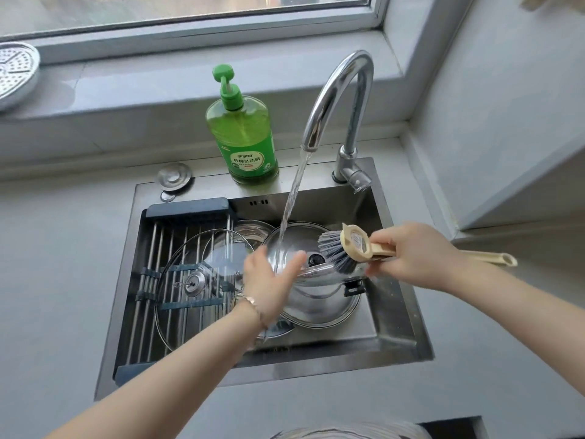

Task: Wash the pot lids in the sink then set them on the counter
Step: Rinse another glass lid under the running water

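We see the steel lid (294, 245) in the sink (394, 327) under water running from the faucet (335, 90), lying on another steel lid (319, 302). The left hand (270, 280) lies flat against it, fingers straight and thumb spread apart, gripping nothing. The right hand (414, 258) is curled round the handle of the brush (346, 248), whose bristles sit just above the lid's dark knob. A glass lid (196, 280) rests on the rack (148, 280) in the sink's left half. A green soap bottle (243, 137) stands on the back ledge.
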A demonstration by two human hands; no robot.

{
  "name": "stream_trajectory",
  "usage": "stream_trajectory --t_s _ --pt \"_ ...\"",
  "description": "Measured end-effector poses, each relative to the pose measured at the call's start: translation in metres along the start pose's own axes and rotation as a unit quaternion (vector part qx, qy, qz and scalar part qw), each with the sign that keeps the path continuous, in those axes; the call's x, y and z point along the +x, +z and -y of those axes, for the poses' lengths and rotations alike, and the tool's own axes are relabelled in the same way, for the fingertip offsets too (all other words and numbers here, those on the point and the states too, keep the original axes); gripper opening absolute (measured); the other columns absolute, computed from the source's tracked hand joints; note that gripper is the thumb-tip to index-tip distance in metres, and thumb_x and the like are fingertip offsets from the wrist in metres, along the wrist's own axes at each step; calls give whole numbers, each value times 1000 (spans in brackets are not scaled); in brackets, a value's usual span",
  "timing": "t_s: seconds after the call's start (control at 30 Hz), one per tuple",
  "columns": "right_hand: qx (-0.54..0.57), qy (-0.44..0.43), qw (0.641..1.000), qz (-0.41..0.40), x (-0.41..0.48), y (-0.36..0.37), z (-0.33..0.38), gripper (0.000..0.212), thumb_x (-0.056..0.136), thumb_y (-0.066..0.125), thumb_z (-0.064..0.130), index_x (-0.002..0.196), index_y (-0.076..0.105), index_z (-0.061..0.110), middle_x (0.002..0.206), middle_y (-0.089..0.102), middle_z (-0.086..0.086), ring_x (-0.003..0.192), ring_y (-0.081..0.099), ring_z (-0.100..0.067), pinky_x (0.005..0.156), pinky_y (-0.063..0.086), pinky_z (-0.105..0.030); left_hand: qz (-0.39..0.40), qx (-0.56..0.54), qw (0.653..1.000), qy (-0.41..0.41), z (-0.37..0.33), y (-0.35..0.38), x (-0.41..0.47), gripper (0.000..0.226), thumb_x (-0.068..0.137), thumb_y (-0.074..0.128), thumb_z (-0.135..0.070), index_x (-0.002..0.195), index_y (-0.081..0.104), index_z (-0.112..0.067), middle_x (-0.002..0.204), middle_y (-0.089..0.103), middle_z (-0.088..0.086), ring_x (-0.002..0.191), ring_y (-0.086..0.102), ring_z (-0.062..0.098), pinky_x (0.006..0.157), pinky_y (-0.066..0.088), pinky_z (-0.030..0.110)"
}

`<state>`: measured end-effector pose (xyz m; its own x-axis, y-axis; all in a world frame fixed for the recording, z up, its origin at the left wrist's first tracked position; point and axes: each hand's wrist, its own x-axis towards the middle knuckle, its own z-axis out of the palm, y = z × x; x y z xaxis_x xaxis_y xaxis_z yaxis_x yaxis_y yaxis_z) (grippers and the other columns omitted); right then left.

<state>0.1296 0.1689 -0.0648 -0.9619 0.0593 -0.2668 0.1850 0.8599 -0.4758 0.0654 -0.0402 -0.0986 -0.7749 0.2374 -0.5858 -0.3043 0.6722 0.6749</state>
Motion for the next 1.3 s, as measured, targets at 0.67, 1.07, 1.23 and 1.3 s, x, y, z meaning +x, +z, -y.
stream_trajectory --t_s 0.67,1.07,1.23,1.3 --pt "192 45 980 -19 49 62 68 51 98 42 36 146 28 32 89 66 -4 72 59 -12 76 45 -29 -100 -387 916 -40 -8 -30 23 38 92 39 -50 81 54 -17 83 70 18 77 70 29 65 59 39" --pt "153 -33 986 -54 43 44 85 60 82 61 53 137 41 40 80 65 16 67 56 -5 66 49 -25 -78 -355 932 1 -12 -36 15 46 89 46 -47 80 61 -5 70 68 16 51 67 22 49 58 36" --pt "146 114 976 -118 75 29 54 60 80 61 55 135 45 38 106 68 6 94 60 -15 74 45 -27 -56 -349 935 22 -14 -33 7 33 91 49 -37 81 48 -6 57 68 14 50 67 22 47 55 33" --pt "31 50 991 -122 67 34 71 60 83 52 61 138 38 42 109 67 2 98 61 -21 72 45 -28 -62 -350 934 22 -16 -32 7 36 92 49 -36 87 50 -1 54 67 13 47 66 22 45 55 33"
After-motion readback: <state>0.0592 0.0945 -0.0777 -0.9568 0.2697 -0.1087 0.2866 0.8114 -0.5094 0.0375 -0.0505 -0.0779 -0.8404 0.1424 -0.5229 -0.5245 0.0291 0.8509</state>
